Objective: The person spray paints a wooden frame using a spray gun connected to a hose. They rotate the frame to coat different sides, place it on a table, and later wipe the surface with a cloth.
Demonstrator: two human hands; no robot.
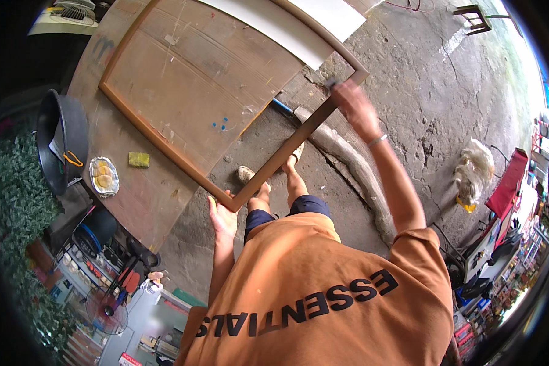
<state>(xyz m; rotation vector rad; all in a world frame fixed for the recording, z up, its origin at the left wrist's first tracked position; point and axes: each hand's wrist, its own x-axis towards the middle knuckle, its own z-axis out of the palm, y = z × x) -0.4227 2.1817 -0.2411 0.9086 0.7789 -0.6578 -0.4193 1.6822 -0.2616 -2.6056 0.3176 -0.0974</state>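
A large brown wooden frame (161, 143) lies partly on the brown tabletop (128, 207), its near side sticking out past the edge over the floor. My left hand (222, 219) grips the frame's near corner from below, thumb up along the side. Further right, my right hand (355, 108) is closed at the near side's far end, beside the right corner. A small dark object (332, 83) shows at its fingertips, smeared by motion, and I cannot make out its kind. This near side looks darker than the left side.
On the table are a foil tray with yellow pieces (104, 177), a yellow-green sponge (138, 160) and a white sheet (287, 27). A black basin (58, 143) stands at left. A long pale roll (354, 165) lies on the concrete floor near my feet; a small stool (472, 19) stands far right.
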